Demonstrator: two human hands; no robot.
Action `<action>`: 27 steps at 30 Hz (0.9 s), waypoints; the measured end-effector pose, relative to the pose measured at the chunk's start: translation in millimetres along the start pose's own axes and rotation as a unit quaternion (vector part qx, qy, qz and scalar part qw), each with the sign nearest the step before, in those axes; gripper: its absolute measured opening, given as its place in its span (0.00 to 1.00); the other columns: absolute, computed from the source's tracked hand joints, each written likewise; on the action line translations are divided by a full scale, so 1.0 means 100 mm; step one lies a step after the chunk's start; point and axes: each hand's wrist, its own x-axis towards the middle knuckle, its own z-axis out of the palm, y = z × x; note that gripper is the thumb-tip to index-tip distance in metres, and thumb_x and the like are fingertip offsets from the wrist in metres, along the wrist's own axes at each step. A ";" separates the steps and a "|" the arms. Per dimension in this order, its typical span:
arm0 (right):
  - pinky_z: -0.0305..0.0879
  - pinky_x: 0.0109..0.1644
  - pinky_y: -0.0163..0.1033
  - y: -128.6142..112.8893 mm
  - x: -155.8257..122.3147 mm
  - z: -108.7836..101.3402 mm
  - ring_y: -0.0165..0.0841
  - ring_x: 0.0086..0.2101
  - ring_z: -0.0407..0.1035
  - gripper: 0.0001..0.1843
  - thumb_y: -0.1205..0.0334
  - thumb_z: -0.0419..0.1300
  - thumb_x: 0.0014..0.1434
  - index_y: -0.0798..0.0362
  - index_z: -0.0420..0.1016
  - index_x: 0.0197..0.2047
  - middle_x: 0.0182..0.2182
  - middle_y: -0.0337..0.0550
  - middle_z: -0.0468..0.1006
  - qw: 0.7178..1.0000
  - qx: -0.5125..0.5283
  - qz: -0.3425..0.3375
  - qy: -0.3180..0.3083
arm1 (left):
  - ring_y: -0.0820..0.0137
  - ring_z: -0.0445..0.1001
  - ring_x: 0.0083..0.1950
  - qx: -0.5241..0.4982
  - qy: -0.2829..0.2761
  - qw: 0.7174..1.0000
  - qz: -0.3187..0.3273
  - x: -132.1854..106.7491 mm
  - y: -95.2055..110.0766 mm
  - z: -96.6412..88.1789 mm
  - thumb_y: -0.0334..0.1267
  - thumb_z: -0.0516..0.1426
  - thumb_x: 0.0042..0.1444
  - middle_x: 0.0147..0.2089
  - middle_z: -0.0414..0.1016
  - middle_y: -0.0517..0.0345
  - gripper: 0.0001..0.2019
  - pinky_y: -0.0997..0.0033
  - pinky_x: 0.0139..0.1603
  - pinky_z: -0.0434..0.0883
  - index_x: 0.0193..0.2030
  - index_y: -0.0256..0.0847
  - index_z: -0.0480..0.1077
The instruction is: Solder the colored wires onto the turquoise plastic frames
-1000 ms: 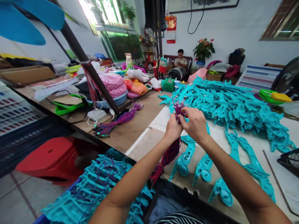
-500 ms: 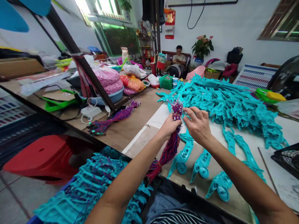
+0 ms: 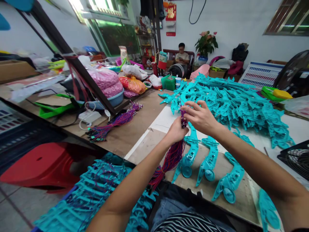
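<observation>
My left hand (image 3: 177, 130) is closed around a bundle of thin red, blue and purple wires (image 3: 172, 156), just below its upper end. The bundle hangs down and bends toward the table's front edge, where a band ties its lower part. My right hand (image 3: 199, 117) has its fingers curled over the bundle's upper end, which they partly hide. Beneath and right of my hands lie several turquoise plastic parts with round discs, among them one curved part (image 3: 207, 158). A second tied wire bundle (image 3: 114, 122) rests on the table to the left.
A large heap of turquoise parts (image 3: 231, 103) covers the back right of the table. More wired turquoise parts (image 3: 96, 196) fill a bin at lower left, beside a red stool (image 3: 45, 164). A slanted dark post (image 3: 91, 80) rises at left. A person (image 3: 182, 58) sits far back.
My right hand has moved left and up onto the bundle's upper end, covering it. My left hand keeps its hold. The view has shifted slightly, showing more of the turquoise parts at lower right.
</observation>
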 end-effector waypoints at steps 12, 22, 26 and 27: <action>0.57 0.39 0.44 -0.54 -0.33 0.23 0.38 0.36 0.64 0.15 0.68 0.48 0.69 0.58 0.77 0.45 0.34 0.48 0.78 0.990 0.016 0.093 0.107 | 0.76 0.68 0.23 -0.472 -0.086 0.840 -0.253 0.05 -0.06 -0.21 0.34 0.63 0.46 0.23 0.70 0.61 0.07 0.77 0.26 0.66 0.28 0.35 0.68; 0.66 0.43 0.41 -0.53 -0.30 0.31 0.35 0.40 0.71 0.11 0.63 0.53 0.68 0.53 0.77 0.43 0.37 0.46 0.80 0.934 0.199 0.208 0.211 | 0.76 0.69 0.24 -0.439 -0.095 0.872 -0.196 0.00 -0.07 -0.28 0.27 0.65 0.37 0.27 0.73 0.60 0.17 0.80 0.19 0.64 0.37 0.32 0.71; 0.65 0.41 0.41 -0.33 -0.23 0.36 0.36 0.37 0.68 0.13 0.65 0.53 0.68 0.55 0.78 0.38 0.34 0.48 0.78 0.955 0.153 0.191 0.165 | 0.77 0.67 0.23 -0.399 -0.109 0.889 -0.198 -0.03 0.00 -0.22 0.30 0.66 0.34 0.23 0.68 0.63 0.14 0.81 0.18 0.62 0.29 0.34 0.67; 0.64 0.41 0.41 -0.32 -0.22 0.37 0.37 0.37 0.67 0.13 0.65 0.52 0.68 0.55 0.78 0.37 0.34 0.48 0.78 0.963 0.135 0.179 0.147 | 0.77 0.67 0.22 -0.391 -0.107 0.892 -0.202 -0.03 0.01 -0.20 0.31 0.66 0.33 0.22 0.68 0.63 0.15 0.80 0.18 0.61 0.28 0.35 0.66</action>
